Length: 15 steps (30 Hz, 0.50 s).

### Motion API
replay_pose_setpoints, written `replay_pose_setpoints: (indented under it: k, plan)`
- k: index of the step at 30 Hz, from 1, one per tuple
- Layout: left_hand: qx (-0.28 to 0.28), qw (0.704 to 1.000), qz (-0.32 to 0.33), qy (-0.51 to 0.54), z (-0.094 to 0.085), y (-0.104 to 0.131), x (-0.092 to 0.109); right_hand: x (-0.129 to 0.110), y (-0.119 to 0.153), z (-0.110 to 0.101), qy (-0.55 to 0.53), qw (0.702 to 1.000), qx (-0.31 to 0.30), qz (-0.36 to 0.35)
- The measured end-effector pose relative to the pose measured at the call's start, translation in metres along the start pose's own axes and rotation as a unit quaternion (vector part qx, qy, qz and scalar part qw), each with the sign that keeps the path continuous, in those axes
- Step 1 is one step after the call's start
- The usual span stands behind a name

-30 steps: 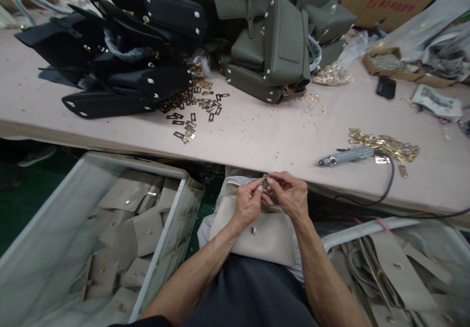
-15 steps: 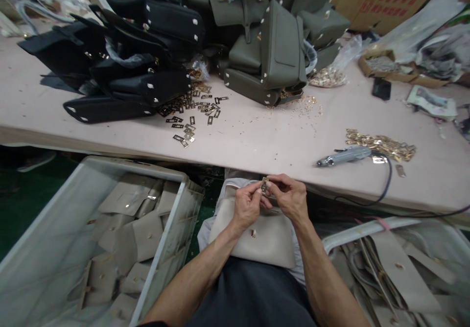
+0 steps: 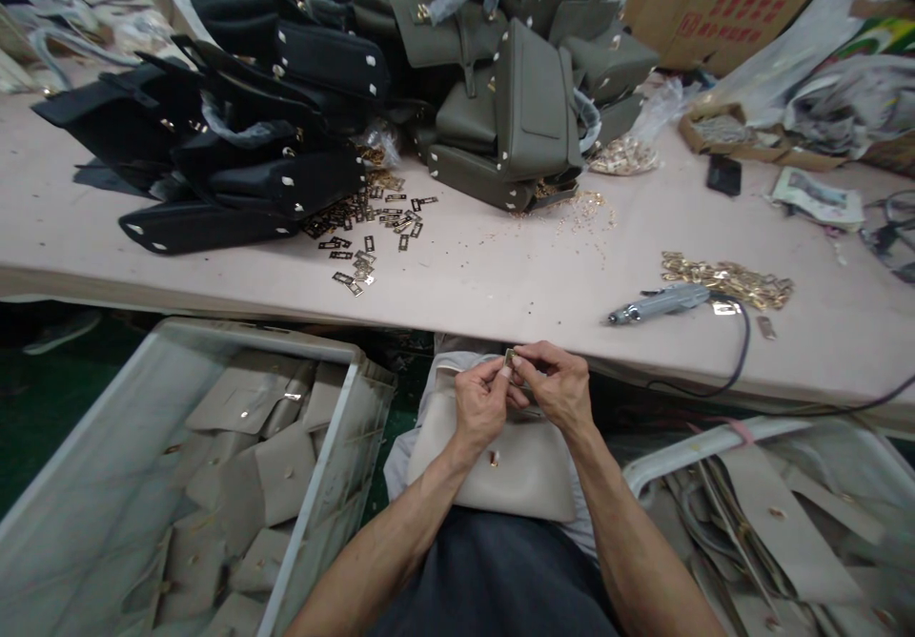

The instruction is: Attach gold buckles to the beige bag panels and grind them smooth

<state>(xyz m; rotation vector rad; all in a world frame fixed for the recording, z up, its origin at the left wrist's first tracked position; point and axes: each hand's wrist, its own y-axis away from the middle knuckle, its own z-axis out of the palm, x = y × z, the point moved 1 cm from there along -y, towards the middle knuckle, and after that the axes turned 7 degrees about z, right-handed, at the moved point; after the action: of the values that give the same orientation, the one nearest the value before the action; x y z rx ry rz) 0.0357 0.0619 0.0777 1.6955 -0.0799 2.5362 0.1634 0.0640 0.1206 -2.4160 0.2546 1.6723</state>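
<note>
Between my fingertips is a small rectangular metal plate [image 3: 509, 358], like the ones lying on the table. My left hand [image 3: 480, 400] pinches it from the left, and my right hand [image 3: 559, 384] holds it from the right with thumb and fingers closed. Below the hands, a beige handbag [image 3: 443, 465] lies across my lap, with a small gold clasp piece [image 3: 494, 459] on its front. My hands cover part of the bag's upper edge.
Black bags [image 3: 250, 179] and dark green bags [image 3: 536, 113] are piled on the table [image 3: 457, 284]. Loose metal plates [image 3: 400, 217], an electric screwdriver [image 3: 661, 303] and gold fittings [image 3: 750, 284] lie there too. A left crate [image 3: 335, 446] and a right bin [image 3: 679, 456] hold beige pieces.
Both hands stay over the bag, still pinching the metal plate, which has turned slightly between the fingers. The view has shifted a little, so the table's things appear slightly further left.
</note>
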Motion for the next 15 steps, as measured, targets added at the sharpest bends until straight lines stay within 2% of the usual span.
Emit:
replay_pose_setpoints:
  k: [9,15]
  plan:
    - [0.017,0.999,0.003,-0.035,0.0020,0.0004,0.0082,-0.0003,0.0017,0.0025,0.025,0.999,0.014,-0.034]
    - [0.054,0.996,0.013,-0.076,0.0006,-0.0035,0.0066,-0.0064,0.0018,0.0071,0.018,0.999,0.009,-0.046]
